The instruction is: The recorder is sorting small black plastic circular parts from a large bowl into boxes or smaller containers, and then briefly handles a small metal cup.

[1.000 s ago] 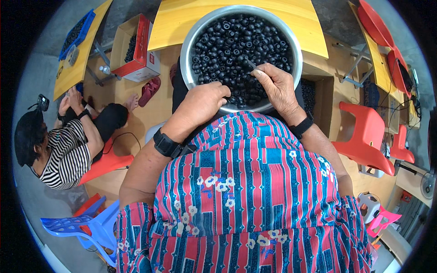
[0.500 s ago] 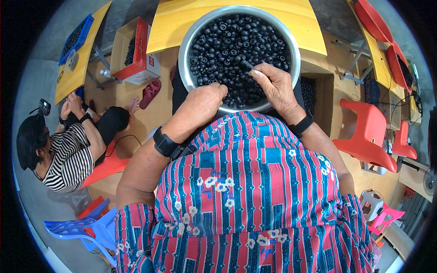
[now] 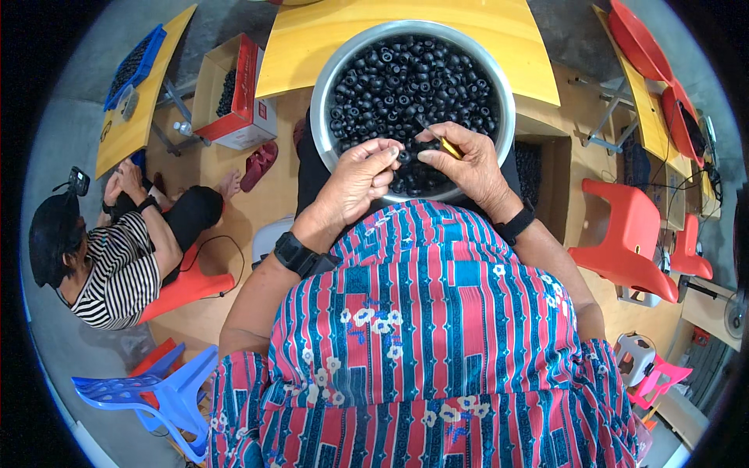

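Note:
A wide metal basin (image 3: 319, 101) full of small round black parts (image 3: 413, 86), many with a hole in the end, sits in front of me. Above its near part, my left hand (image 3: 353, 178) pinches one black part (image 3: 404, 156) between thumb and fingertips. Close beside it, my right hand (image 3: 476, 173) is closed on a slim knife (image 3: 449, 147) with a yellow handle. Its thin tip points up and left, over the pile. My fingers partly hide the knife and the pinched part.
A yellow table (image 3: 289, 54) lies beyond the basin. Cartons with black parts stand to the left (image 3: 253, 117) and right (image 3: 558, 183). A person in stripes (image 3: 117, 261) sits at left. Red stools (image 3: 624, 234) are at right, a blue chair (image 3: 160, 394) at lower left.
My left hand has risen from the basin's near rim and turned, now showing a black part at its fingertips. My right hand has shifted slightly down, and the knife's yellow handle now shows.

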A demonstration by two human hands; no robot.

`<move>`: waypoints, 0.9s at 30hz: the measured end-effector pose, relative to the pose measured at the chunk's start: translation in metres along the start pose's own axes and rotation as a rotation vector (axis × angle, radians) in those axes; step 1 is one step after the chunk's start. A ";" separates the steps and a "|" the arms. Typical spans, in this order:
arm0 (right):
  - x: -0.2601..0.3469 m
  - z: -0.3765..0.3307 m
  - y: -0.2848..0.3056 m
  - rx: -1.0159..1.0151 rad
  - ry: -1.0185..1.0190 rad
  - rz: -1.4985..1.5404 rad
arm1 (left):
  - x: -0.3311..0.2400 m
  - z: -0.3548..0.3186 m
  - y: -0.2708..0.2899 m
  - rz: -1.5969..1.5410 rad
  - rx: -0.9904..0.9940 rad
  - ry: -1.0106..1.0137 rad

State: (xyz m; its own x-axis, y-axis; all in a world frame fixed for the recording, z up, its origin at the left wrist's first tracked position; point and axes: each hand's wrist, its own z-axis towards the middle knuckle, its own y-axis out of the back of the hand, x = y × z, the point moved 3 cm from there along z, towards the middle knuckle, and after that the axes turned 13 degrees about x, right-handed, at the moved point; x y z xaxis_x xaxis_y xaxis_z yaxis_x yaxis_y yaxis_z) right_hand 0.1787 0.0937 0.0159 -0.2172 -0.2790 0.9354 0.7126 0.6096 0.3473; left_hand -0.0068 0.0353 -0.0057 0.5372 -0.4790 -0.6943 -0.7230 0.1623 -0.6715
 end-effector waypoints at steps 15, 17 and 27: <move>0.002 0.000 -0.007 0.122 0.074 0.144 | 0.010 0.004 -0.011 -0.225 0.141 0.083; 0.004 -0.001 -0.007 0.109 0.090 0.116 | 0.011 0.003 -0.009 -0.197 0.149 0.082; 0.020 -0.003 -0.007 0.131 0.129 0.063 | 0.010 -0.002 -0.009 -0.140 0.199 0.103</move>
State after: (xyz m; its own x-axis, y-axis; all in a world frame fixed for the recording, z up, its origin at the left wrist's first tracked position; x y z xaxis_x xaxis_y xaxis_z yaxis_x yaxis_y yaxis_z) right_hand 0.1714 0.0817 0.0321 -0.0819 -0.3252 0.9421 0.6270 0.7180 0.3023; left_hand 0.0046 0.0278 -0.0056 0.5716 -0.5923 -0.5678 -0.5397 0.2499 -0.8039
